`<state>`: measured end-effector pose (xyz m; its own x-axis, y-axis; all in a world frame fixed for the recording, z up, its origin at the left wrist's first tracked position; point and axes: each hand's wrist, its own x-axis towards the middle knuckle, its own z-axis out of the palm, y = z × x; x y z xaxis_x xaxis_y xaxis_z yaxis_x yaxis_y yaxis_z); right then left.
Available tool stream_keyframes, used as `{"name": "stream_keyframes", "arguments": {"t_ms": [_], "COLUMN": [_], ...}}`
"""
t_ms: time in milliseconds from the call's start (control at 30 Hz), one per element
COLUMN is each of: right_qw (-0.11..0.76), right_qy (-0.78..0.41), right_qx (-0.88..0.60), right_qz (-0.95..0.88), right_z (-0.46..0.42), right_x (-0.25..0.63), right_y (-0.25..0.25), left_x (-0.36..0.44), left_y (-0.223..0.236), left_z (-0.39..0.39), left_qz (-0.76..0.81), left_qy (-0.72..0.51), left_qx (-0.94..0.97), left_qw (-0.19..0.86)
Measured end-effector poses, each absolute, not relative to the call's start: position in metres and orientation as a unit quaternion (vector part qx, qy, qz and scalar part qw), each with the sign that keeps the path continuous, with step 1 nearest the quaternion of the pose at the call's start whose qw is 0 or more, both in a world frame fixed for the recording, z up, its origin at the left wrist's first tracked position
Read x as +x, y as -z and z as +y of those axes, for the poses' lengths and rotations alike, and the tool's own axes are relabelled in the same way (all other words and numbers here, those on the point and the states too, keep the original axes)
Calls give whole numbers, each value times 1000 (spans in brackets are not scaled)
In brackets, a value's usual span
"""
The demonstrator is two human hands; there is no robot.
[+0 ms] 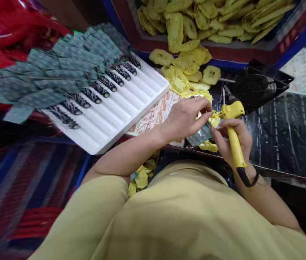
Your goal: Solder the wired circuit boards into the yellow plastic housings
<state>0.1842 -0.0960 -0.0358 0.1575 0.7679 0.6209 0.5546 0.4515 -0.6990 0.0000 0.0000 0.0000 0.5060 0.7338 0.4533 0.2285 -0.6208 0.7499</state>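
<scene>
My right hand (pixel 230 141) is wrapped around the handle of a yellow soldering gun (pixel 235 144), whose metal tip points away from me. Its thumb and a fingertip also press at the edge of a small greenish circuit board (pixel 199 137). My left hand (pixel 184 117), with a ring on one finger, is closed in a pinch just above that board. Thin dark wire shows by its fingertips, but what they grip is too small to make out. Yellow plastic shells (pixel 207 144) lie under and around both hands.
On the left, a white grooved foam tray (pixel 131 112) bears several wired black cylinders (pixel 99 86) joined to greenish boards (pixel 58 68). A crate (pixel 209 50) of yellow shells stands behind. A black coil-shaped item (pixel 253 88) sits at right; red plastic (pixel 12 32) lies far left.
</scene>
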Motion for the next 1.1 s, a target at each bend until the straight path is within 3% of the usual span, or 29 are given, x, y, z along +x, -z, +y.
{"name": "stream_keyframes", "arguments": {"t_ms": [267,633,800,1100], "right_qw": [574,598,601,585], "right_qy": [-122,-71,-68,-81], "right_qx": [-529,-494,-494,-492], "right_qz": [-613,-627,-625,-640], "right_z": [-98,-97,-95,-96], "right_x": [181,179,180,177], "right_y": [44,41,41,46], "left_x": [26,17,10,17], "left_y": [21,23,21,5], "left_z": [2,-6,-3,-11], "left_qz": [258,245,265,293], "left_qy": [-421,-358,-370,-381], "left_qx": [667,542,532,640], "left_qw": [559,720,714,600]}}
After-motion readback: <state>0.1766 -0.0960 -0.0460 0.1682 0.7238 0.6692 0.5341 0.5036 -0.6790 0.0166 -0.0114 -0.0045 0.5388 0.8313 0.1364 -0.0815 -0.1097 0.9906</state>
